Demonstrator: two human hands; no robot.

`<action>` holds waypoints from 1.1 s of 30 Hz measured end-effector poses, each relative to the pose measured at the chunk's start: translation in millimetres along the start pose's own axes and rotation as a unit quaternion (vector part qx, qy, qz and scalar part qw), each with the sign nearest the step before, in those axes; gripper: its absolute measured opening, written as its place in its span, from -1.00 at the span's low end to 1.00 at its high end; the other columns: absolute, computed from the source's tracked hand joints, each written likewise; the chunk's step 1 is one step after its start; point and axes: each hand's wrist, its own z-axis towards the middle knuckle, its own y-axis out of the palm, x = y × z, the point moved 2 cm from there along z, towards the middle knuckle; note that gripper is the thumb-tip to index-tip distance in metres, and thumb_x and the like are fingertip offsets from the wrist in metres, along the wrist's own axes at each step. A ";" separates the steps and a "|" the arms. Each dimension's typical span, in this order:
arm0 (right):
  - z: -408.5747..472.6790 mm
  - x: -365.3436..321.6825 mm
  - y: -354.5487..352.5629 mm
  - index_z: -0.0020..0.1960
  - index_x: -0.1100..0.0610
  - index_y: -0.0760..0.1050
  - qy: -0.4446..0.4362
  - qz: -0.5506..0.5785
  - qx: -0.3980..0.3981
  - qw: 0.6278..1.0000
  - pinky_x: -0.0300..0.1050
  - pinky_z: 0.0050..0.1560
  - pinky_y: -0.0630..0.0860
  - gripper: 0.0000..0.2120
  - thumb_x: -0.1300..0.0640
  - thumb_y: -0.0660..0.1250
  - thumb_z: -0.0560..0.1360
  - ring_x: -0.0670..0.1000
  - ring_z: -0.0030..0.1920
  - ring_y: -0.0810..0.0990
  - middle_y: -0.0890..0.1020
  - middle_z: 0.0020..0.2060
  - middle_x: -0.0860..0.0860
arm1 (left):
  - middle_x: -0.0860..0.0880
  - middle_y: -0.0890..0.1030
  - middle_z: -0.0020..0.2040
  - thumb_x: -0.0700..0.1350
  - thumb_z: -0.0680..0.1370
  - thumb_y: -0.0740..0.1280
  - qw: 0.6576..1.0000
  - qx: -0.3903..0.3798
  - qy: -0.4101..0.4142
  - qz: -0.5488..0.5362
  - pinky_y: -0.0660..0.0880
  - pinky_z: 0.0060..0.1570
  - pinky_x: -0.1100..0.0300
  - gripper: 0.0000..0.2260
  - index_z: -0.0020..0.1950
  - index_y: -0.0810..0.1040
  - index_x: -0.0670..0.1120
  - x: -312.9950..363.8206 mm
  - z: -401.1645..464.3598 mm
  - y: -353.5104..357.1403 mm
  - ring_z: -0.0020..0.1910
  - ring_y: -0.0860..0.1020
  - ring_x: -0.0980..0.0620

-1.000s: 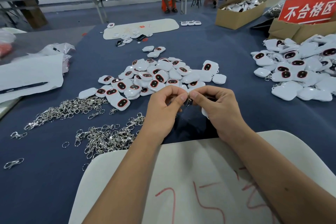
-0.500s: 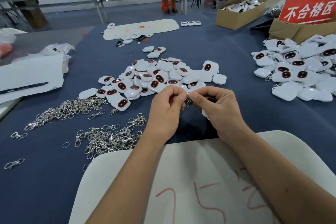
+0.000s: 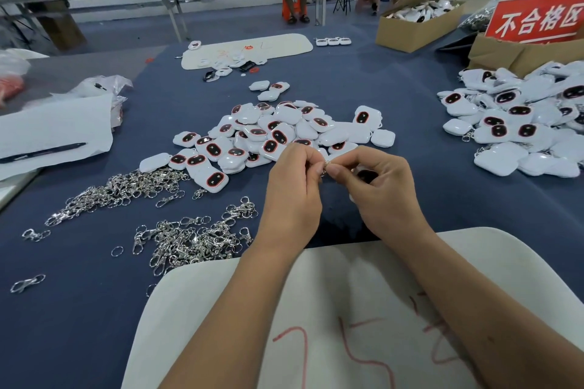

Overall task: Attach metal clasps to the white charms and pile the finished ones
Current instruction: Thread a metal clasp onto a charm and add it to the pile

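Both hands, left (image 3: 292,196) and right (image 3: 384,196), pinch 1 clasp (image 3: 325,166); its axis is unclear

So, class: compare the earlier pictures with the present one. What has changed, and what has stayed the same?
Almost nothing moved. The left hand and right hand still pinch the clasp between their fingertips, the right still cupping a charm. The charm piles and loose clasps lie unchanged.

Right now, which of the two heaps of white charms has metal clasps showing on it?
The heap at the far right, below the red sign: silver clasps poke out along its near edge. The middle heap, just beyond the hands, shows none.
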 end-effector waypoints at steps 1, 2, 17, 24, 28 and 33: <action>0.7 -1.5 -1.0 -0.14 0.14 0.71 -0.025 -0.021 -0.002 0.999 -0.31 -0.22 0.44 -0.90 0.29 0.51 0.53 -0.13 -0.29 0.56 0.69 -0.30 -0.09 | 0.03 0.48 -0.20 -0.37 0.60 0.25 1.000 -0.003 0.004 0.006 0.31 -0.16 0.37 -0.83 -0.11 0.47 -0.14 -0.5 0.0 -0.5 -0.20 0.42 0.12; 1.5 -3.3 -2.3 -0.13 0.15 0.71 -0.056 -0.051 -0.003 0.997 -0.25 -0.21 0.45 -0.91 0.30 0.51 0.52 -0.09 -0.27 0.58 0.69 -0.28 -0.06 | 0.02 0.48 -0.19 -0.37 0.60 0.25 1.000 -0.007 0.008 0.010 0.30 -0.16 0.35 -0.83 -0.11 0.47 -0.15 -1.1 0.1 -0.9 -0.20 0.41 0.11; 8.7 14.6 -11.0 0.24 0.00 0.40 0.109 0.076 0.054 0.990 -0.01 0.12 0.61 -0.66 0.35 0.33 0.60 0.03 0.00 0.71 0.68 0.08 -0.03 | 0.02 0.50 -0.19 -0.28 0.61 0.18 0.996 -0.068 0.045 0.031 0.42 -0.18 0.13 -0.87 -0.09 0.45 -0.12 -2.9 -1.1 6.3 -0.15 0.48 -0.01; 9.8 10.7 -8.3 0.12 0.06 0.51 0.112 0.068 0.042 0.990 -0.23 -0.34 0.41 -0.87 0.17 0.18 0.73 -0.07 -0.39 0.46 0.59 -0.32 0.03 | 0.01 0.51 -0.20 -0.30 0.60 0.19 0.995 -0.084 0.044 0.028 0.42 -0.16 0.08 -0.86 -0.10 0.44 -0.12 -4.6 -2.2 6.8 -0.16 0.46 -0.01; 7.6 2.3 -5.1 0.04 0.15 0.48 0.106 0.095 0.012 0.990 -0.21 -0.39 0.39 -0.78 0.34 0.09 0.66 -0.04 -0.41 0.40 0.60 -0.19 0.17 | -0.01 0.52 -0.18 -0.30 0.59 0.20 0.994 -0.097 0.041 0.025 0.41 -0.15 0.09 -0.86 -0.11 0.45 -0.11 -4.7 -1.7 7.0 -0.15 0.45 -0.02; 5.3 -0.7 -2.7 0.03 0.22 0.46 0.086 0.114 -0.008 0.990 -0.25 -0.40 0.38 -0.78 0.40 0.06 0.62 -0.04 -0.42 0.40 0.57 -0.23 0.08 | -0.03 0.53 -0.15 -0.29 0.62 0.21 0.994 -0.107 0.026 0.020 0.44 -0.13 -0.01 -0.84 -0.09 0.45 -0.07 -5.1 -3.1 7.8 -0.14 0.46 -0.05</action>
